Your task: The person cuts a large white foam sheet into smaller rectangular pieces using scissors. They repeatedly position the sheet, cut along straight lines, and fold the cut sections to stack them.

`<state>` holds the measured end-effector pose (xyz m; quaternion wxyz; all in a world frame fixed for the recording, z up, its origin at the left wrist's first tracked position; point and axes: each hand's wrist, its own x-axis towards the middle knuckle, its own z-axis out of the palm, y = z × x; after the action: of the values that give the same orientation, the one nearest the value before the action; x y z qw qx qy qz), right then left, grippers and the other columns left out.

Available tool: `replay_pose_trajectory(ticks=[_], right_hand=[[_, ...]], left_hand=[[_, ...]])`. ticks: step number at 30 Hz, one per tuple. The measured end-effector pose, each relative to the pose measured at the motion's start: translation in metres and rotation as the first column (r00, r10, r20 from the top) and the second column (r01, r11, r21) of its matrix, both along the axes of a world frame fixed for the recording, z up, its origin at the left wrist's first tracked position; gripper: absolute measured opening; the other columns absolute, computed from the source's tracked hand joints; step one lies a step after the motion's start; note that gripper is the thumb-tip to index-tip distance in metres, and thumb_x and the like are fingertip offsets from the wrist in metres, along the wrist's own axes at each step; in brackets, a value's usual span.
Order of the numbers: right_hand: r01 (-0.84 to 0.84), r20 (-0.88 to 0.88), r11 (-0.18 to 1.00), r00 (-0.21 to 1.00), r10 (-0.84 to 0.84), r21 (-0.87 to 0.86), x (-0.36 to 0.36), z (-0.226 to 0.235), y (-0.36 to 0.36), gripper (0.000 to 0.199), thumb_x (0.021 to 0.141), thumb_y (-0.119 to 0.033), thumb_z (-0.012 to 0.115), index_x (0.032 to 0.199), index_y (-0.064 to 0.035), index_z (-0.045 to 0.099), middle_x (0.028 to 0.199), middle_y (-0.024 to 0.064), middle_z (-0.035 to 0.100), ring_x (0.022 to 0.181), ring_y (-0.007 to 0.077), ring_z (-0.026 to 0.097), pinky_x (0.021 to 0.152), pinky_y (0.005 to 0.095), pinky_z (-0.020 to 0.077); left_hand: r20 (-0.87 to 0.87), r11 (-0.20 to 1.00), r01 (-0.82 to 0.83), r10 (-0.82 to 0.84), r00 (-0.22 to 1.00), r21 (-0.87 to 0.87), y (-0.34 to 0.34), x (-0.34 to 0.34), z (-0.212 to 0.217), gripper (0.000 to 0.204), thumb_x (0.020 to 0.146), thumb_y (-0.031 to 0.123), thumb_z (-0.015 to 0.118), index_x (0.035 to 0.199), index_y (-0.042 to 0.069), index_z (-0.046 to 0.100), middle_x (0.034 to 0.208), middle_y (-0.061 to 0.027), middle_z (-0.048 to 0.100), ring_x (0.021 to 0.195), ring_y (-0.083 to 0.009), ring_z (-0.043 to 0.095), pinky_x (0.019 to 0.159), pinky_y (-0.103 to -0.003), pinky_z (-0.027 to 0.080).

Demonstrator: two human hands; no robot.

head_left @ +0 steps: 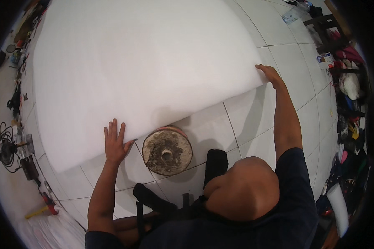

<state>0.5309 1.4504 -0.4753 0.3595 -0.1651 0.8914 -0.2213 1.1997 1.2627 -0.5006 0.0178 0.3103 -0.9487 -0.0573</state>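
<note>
1. In the head view, a large white sheet of soft foam-like material point(141, 70) is seen spread over the pale tiled floor point(253, 120), its near edge lifted.
2. The left hand point(114, 143) is laid flat on the sheet's near edge, fingers spread wide, nothing gripped.
3. The right hand point(271, 74) is placed at the sheet's right corner, fingers curled over the edge; a firm grasp cannot be told.
4. A round, worn stone-like disc with a centre hole point(167, 150) is stood just beside the left hand, under the lifted edge.
</note>
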Motion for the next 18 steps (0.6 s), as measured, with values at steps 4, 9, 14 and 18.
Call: replay_pose_trajectory(ticks=[4, 9, 14, 18], right_hand=[[-0.035, -0.009, 0.999, 0.999, 0.035, 0.027, 0.0, 0.001, 0.002, 0.086, 0.078, -0.06, 0.065, 0.136, 0.0024, 0.051, 0.132, 0.0218, 0.056, 0.123, 0.0357, 0.052, 0.107, 0.044, 0.0361], [-0.111, 0.027, 0.989, 0.994, 0.108, 0.095, 0.007, 0.005, -0.002, 0.092, 0.08, -0.063, 0.065, 0.137, 0.0071, 0.046, 0.131, 0.0235, 0.056, 0.122, 0.0351, 0.054, 0.108, 0.0443, 0.0359], [-0.145, 0.009, 0.988, 0.989, 0.144, 0.052, 0.004, -0.004, 0.003, 0.097, 0.08, -0.065, 0.064, 0.137, 0.0104, 0.043, 0.133, 0.0249, 0.053, 0.123, 0.0346, 0.053, 0.108, 0.0434, 0.0367], [-0.192, -0.228, 0.981, 0.955, 0.189, 0.009, 0.0, -0.004, 0.009, 0.091, 0.081, -0.061, 0.067, 0.137, 0.0065, 0.046, 0.131, 0.0243, 0.055, 0.122, 0.0336, 0.054, 0.104, 0.0407, 0.04]], left_hand=[[0.006, 1.0, 0.0, 0.001, 1.0, -0.019, 0.001, -0.004, 0.005, 0.079, 0.084, 0.047, 0.065, 0.148, 0.009, 0.037, 0.156, -0.0225, 0.024, 0.143, -0.042, 0.024, 0.114, -0.06, 0.018], [0.054, 0.998, -0.048, 0.049, 0.997, -0.029, 0.005, 0.001, 0.0, 0.078, 0.086, 0.05, 0.062, 0.148, 0.01, 0.037, 0.157, -0.0221, 0.022, 0.145, -0.0414, 0.021, 0.114, -0.062, 0.016], [0.027, 0.998, -0.061, 0.061, 0.998, -0.01, 0.005, 0.004, -0.009, 0.076, 0.086, 0.049, 0.062, 0.148, 0.012, 0.038, 0.157, -0.0213, 0.022, 0.145, -0.0418, 0.021, 0.114, -0.062, 0.015], [0.046, 0.997, -0.076, 0.076, 0.996, -0.009, 0.004, 0.001, -0.009, 0.075, 0.085, 0.05, 0.063, 0.148, 0.015, 0.039, 0.156, -0.0213, 0.024, 0.143, -0.0428, 0.025, 0.114, -0.062, 0.016]])
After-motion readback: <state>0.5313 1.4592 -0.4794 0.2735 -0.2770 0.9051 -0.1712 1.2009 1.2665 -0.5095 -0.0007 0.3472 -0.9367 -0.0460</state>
